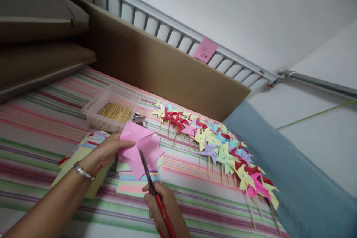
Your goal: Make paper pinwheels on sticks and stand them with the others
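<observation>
Left of center, the grip of the left hand (pixel 109 149) clamps a flat, slit pink paper sheet (pixel 150 151). Lower center, the right hand (pixel 173 208) encloses red-handled scissors (pixel 151 186), slim blades at the sheet. Right: pointed paper pinwheels (pixel 200 139) on wooden sticks (pixel 208 167).

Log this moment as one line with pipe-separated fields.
left hand: holding cut pink paper | right hand: holding red-handled scissors, blades at the paper | nearby: plastic box, sticks inside; pinwheels
</observation>
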`<state>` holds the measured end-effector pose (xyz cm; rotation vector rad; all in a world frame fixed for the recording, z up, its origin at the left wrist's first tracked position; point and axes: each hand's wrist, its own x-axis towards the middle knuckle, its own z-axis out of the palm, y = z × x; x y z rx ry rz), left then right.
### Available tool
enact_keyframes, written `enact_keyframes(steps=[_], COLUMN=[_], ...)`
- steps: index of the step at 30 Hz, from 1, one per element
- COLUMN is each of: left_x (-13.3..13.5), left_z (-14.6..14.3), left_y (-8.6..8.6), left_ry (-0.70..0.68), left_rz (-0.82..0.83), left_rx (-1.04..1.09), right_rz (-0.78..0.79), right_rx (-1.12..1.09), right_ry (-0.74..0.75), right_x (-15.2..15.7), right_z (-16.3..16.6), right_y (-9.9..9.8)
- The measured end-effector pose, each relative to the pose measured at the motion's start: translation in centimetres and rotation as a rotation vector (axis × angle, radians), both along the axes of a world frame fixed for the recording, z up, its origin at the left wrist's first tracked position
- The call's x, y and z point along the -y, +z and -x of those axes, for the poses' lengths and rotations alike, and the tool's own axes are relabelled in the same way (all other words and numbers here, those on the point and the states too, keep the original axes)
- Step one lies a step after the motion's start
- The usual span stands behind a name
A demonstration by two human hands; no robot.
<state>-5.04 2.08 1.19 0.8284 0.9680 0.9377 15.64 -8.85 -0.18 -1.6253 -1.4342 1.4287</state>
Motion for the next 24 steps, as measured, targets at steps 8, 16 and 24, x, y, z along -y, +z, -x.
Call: enact_keyframes(steps=[8,16,24], left_x=[0.0,-0.2,0.1], left_z=[0.4,0.3,0.1], left_y=[0.5,-1.0,-0.4], left_ry=[-0.037,-0.092,-0.051], left_rz=[0.008,-0.006,-0.007], left_rx=[0.006,0.016,0.031], right_rz=[0.048,-0.01,-0.021], right_rx=[-0.002,0.055,0.037], right_ry=[0.029,0.039,0.032], right_x=[0.0,-0.2,-0.2], right_z=[-0.1,0.1,0.3], right_y=[-0.4,-0.3,0.0])
